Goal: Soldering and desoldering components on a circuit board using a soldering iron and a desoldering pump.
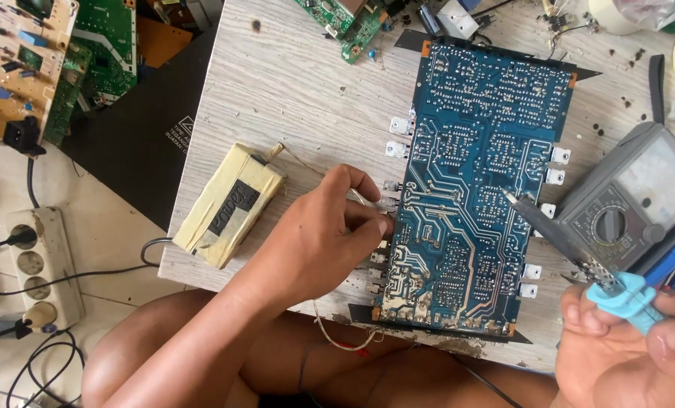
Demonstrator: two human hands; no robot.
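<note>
1. A blue circuit board [477, 189] lies solder-side up on the pale wooden worktop [292, 98], its long side running away from the person.
2. The right hand [632, 355] is closed around the light blue handle of a soldering iron [560, 238], whose grey tip touches the board near its right edge.
3. The left hand [330, 234] rests at the board's left edge, its fingers pinched narrow on a thin strand of solder wire [356, 198]; the wire trails off towards the near edge of the worktop.
4. Small white parts stick out along both long edges of the board.
5. A grey dial meter [632, 200] sits just right of the board.
6. A taped yellowish block [230, 204] lies to the left of the left hand.
7. More circuit boards [50, 53] lie at the top left, and a white power strip [39, 264] rests on the floor below them.
</note>
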